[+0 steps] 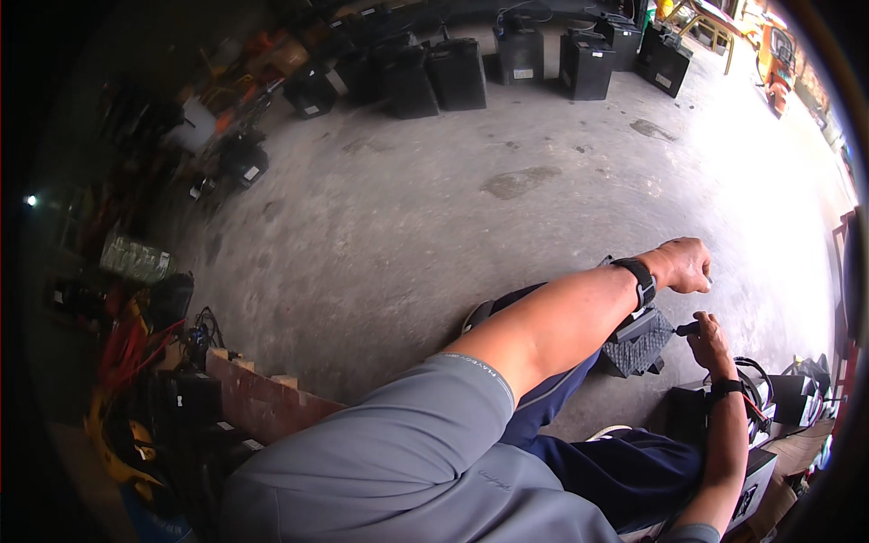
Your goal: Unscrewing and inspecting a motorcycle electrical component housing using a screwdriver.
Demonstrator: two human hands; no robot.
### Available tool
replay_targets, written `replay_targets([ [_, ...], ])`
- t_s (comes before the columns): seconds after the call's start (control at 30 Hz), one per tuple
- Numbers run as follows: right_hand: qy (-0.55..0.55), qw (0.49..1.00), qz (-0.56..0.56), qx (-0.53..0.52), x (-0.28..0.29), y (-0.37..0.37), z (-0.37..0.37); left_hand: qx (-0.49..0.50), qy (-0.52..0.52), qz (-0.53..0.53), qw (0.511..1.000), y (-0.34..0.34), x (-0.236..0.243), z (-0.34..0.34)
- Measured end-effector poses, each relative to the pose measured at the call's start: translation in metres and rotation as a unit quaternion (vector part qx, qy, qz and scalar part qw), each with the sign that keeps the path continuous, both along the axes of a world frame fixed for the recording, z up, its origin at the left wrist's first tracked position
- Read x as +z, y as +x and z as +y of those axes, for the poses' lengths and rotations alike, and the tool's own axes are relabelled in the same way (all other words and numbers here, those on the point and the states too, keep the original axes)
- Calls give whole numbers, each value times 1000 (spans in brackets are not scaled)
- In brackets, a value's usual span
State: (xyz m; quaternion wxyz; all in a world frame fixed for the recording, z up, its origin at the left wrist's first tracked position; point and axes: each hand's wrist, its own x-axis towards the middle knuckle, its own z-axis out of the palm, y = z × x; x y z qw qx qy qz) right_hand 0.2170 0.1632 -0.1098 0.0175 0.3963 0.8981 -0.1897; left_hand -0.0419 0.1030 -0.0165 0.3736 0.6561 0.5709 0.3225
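Note:
My left arm reaches across to the right, a black watch on its wrist. The fingers of my left hand are curled together above the floor; whatever they may hold is too small to make out. Below that wrist, a dark grey block-shaped thing with a ridged surface sits between my legs, partly hidden by my forearm. My right hand grips a short black-handled tool that points left at the block's right side. Whether its tip touches the block cannot be made out.
Several black box-shaped batteries stand along the far side of the concrete floor. Boxes with cables are close by my right arm. A wooden board and yellow metal parts lie at left. An orange scooter is far right.

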Motion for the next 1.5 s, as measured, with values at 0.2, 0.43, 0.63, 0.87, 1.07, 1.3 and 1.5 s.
replay_targets([
  [0.2,26,999,20,35,-6,5,3,-3,-2,-3,1000,1,-2,1],
  [0.43,46,998,14,33,-6,4,3,2,-14,-2,1000,1,1,-1],
  [0.63,38,999,14,33,-1,2,1,5,-23,-1,1000,1,3,-2],
  [0.87,9,1000,7,13,-3,1,2,3,-10,-2,1000,2,0,1],
  [1.07,25,999,21,26,2,-2,-2,-1,-14,2,1000,2,0,1],
  [1.3,15,1000,11,-1,7,-7,-5,-4,-9,1,1000,1,-1,1],
  [1.5,39,999,4,-8,8,-11,-7,-22,1,12,1000,-2,-1,3],
])
